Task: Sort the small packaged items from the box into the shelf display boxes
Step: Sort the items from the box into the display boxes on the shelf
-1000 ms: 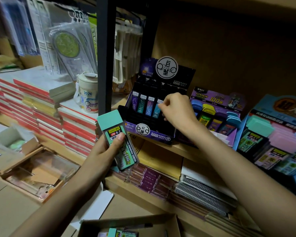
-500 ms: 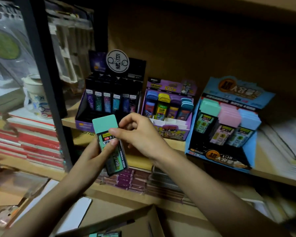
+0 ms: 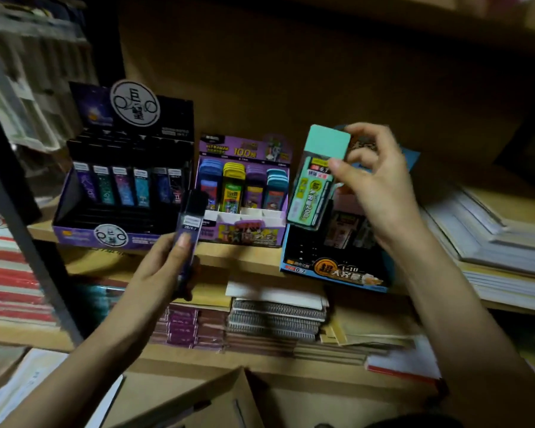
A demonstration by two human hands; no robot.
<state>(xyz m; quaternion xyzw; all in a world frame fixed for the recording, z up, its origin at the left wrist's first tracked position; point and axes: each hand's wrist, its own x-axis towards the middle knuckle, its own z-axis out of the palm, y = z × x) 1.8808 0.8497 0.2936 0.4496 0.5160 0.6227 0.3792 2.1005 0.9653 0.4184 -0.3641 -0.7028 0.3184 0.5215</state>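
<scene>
My right hand (image 3: 377,183) grips a large teal-capped lead case (image 3: 315,180) by its upper part, tilted, held over the blue display box (image 3: 337,273) at the right of the shelf. My left hand (image 3: 164,270) holds a slim dark purple lead case (image 3: 190,230) upright, in front of the black-and-purple display box (image 3: 74,233) that has a row of similar slim cases. Between those boxes stands a purple display box (image 3: 244,233) with coloured cases. A corner of the cardboard source box (image 3: 198,400) shows at the bottom.
Stacks of notebooks (image 3: 275,313) and purple packs lie on the lower shelf. Paper stacks (image 3: 491,239) sit to the right of the blue box. A dark metal shelf post (image 3: 28,242) stands at the left, with red-edged book stacks (image 3: 7,282) behind it.
The teal-capped case passed from my left hand to my right hand and moved right over the blue box. My left hand now shows a slim dark case. The view shifted right.
</scene>
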